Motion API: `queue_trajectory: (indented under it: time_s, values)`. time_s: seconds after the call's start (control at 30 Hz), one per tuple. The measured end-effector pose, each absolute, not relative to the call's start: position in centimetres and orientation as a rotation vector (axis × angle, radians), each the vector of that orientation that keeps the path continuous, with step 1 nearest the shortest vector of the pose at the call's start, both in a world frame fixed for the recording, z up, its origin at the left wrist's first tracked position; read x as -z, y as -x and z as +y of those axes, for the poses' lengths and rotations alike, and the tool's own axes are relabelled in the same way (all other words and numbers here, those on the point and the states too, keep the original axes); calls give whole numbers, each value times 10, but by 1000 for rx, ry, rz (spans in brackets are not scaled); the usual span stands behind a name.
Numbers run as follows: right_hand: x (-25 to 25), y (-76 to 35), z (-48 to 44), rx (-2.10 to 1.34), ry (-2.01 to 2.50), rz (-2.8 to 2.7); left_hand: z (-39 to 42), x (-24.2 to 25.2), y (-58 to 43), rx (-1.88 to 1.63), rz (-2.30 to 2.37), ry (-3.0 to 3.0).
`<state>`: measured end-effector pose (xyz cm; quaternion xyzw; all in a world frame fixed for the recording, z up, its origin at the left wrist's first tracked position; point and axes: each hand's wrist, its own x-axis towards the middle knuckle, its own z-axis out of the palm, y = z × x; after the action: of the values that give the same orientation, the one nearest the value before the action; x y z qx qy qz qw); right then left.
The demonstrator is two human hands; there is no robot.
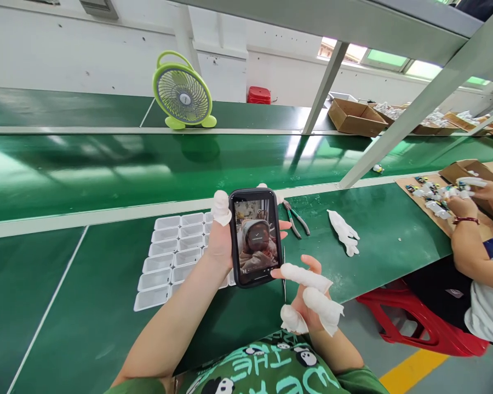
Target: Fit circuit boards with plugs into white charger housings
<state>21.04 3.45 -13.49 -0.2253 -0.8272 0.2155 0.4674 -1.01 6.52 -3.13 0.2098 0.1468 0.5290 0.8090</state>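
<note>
A smartphone (257,238) in a black case stands nearly upright, its lit screen turned toward me. My left hand (222,241) is closed around it, thumb along the left edge and fingers behind it. White finger covers wrap the thumb and some fingertips. My right hand (308,298) has its fingers apart, several in white covers, and holds nothing. One bare fingertip of it reaches the phone's lower right corner; contact is hard to tell. White plastic trays (160,265) with small compartments lie behind my left forearm. Green-handled cutters (298,219) rest right of the phone.
A white glove (344,232) lies on the green table at right. Beyond is a green belt (107,169), with a lime fan (184,96) and cardboard boxes (356,116) behind it. At far right a co-worker's hands (464,205) handle small parts. A slanted post (398,120) rises ahead.
</note>
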Motion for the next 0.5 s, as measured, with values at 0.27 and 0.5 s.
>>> queue_trajectory:
  time_s: [0.27,0.5]
  values:
    - [87,-185,49,-121,318,-1807,65,33,8,-1111,294,-472]
    - [71,-174,57,-131,339,-1905,68,36,7,-1105,259,-513]
